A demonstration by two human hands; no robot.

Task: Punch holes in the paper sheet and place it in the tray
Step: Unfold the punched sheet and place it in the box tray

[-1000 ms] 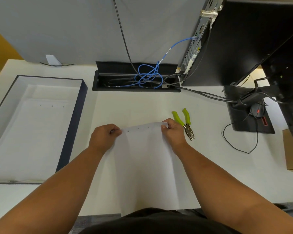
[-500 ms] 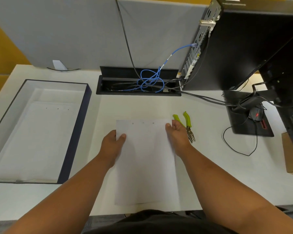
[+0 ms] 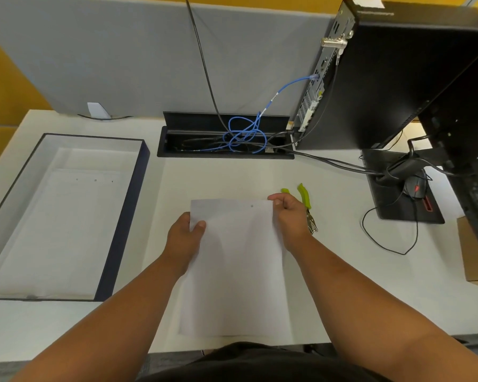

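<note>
Both hands, left grip (image 3: 183, 238) and right grip (image 3: 290, 216), pinch the white paper sheet (image 3: 235, 266); the dark-walled rectangular tray (image 3: 122, 216) on the white table (image 3: 329, 266) holds punched white sheets (image 3: 53, 230).

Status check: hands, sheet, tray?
Left hand and right hand grip white paper sheet by its side edges. Dark-walled tray to the left already holds paper. Green-handled hole punch behind right hand.

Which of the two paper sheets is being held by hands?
The sheet at the desk's front edge, gripped by left hand and right hand; the other lies in the tray.
</note>
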